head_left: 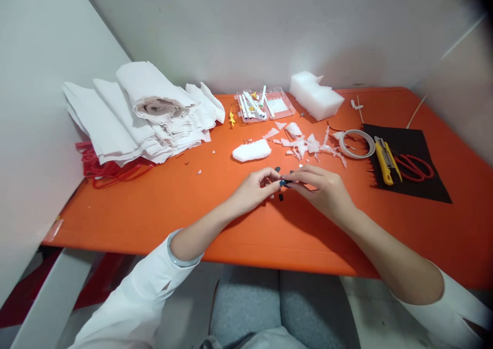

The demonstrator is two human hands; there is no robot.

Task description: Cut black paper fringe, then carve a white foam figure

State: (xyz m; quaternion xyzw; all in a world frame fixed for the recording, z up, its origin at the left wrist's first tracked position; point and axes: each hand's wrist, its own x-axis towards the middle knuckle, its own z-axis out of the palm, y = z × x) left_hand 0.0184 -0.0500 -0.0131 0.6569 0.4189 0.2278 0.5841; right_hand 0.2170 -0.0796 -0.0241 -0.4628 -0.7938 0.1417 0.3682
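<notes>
My left hand (256,188) and my right hand (323,189) meet fingertip to fingertip just above the orange table. Both are closed in a pinch on a small dark piece (285,183), mostly covered by the fingers; its exact kind does not show. Tiny black scraps (281,197) lie on the table beneath and beside the fingertips. Just beyond my hands rests a carved white foam block (251,150) with a tapered left end. Torn white foam bits (311,144) are scattered behind my right hand.
Stacked white paper towels (154,117) fill the left side over a red plastic bag (103,166). A clear case (283,104) holds white markers. Farther right are a large foam chunk (316,98), a tape roll (357,157), black sheet (416,146), yellow utility knife (386,161) and red-handled scissors (418,167).
</notes>
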